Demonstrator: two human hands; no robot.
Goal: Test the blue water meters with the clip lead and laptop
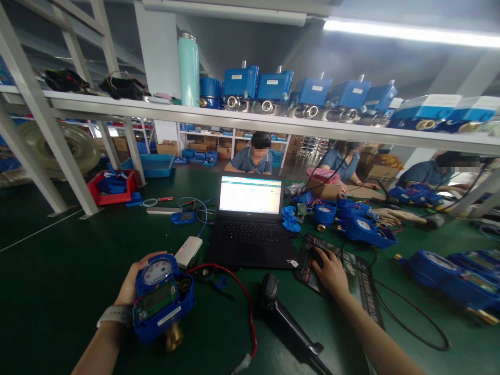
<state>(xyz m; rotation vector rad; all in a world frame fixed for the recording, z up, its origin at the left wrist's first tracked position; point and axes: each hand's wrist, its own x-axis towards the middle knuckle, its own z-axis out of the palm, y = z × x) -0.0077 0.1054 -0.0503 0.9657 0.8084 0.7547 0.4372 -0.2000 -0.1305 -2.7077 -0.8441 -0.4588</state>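
Observation:
My left hand (132, 278) grips a blue water meter (162, 302) from its left side, with most fingers hidden behind it. The meter has a round dial, an exposed circuit board with a small screen, and a brass pipe end at the bottom. On a patterned mouse pad (361, 276), my right hand (330, 268) is curled over a black computer mouse (316, 256). An open laptop (250, 224) with a lit screen stands between and beyond my hands. A black barcode scanner (281, 312) lies in front of it.
A white box with a red light (188, 252) and a red cable (250, 307) lie near the laptop. Several blue meters (365, 229) are at the right. A red bin (113, 187) stands back left. An overhead shelf (234, 115) carries more meters. Co-workers sit across the table.

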